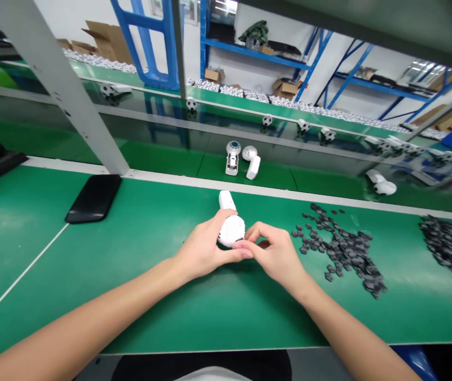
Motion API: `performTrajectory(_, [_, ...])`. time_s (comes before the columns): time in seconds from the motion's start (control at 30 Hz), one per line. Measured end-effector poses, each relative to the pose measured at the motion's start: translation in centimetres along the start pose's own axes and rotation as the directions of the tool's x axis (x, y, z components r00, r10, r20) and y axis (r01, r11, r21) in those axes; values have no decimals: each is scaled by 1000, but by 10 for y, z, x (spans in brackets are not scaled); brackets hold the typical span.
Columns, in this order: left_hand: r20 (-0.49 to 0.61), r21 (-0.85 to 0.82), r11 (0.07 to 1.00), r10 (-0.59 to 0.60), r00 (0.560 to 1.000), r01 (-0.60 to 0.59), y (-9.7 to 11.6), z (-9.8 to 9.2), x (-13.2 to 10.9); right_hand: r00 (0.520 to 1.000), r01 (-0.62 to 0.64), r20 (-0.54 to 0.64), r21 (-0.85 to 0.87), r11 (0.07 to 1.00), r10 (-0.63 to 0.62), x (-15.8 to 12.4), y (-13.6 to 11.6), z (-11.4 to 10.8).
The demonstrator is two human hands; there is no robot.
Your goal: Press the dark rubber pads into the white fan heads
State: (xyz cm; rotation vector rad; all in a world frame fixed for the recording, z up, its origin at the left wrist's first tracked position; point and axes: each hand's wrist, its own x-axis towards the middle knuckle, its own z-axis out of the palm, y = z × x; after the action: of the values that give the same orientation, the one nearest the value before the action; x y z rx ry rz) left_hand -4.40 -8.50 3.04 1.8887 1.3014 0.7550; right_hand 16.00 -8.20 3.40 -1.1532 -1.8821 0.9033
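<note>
My left hand [205, 241] is closed around a white plastic device [232, 230] with a round head and a short handle that points away from me. Its thumb lies along the far side of the head, its fingers along the near side. My right hand [275, 251] pinches at the near right rim of that head, where a small black piece [240, 241] partly shows at the fingertips. The rest of the piece is hidden by the fingers. To the right of this hand, many loose black pieces [348, 251] lie scattered on the green table [162, 312].
A second pile of black pieces [450, 246] lies far right. Beyond the white ledge [194, 181] sit an opened white device [232, 159], a white part [252, 167] and another device [382, 185]. A black phone-like slab [94, 198] lies left, by a metal post [71, 100].
</note>
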Motion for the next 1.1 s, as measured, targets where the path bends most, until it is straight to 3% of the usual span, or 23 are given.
performTrajectory(0.3, [6,110,994,14,1000,-14,6,-5,0,989,146,-6,-33,989,-147,-2,12,0])
performTrajectory(0.47, [-14,24,1000,13,1000,-12,0,-6,8,974,216,92,-120,969,-206,3,6,-4])
performTrajectory(0.57, [-68,3,1000,14,998,-13,-6,-9,12,955,234,221,-151,960,-198,9,2,-23])
performTrajectory(0.63, [-86,-1,1000,29,996,-29,-9,-12,12,951,186,290,-274,943,-104,12,6,-47])
performTrajectory(0.77, [-123,-40,996,71,990,-77,-10,-18,10,959,-100,157,-594,798,237,15,33,-106])
performTrajectory(0.87, [-165,-83,991,92,982,-107,-10,-22,8,880,-289,117,-639,713,461,16,55,-136])
performTrajectory(1.0, [-231,-168,978,84,969,-124,-12,-26,9,794,-385,122,-658,647,596,18,66,-144])
performTrajectory(1.1, [-266,-285,953,26,964,-104,-15,-28,10,779,-397,118,-668,630,616,20,64,-136])
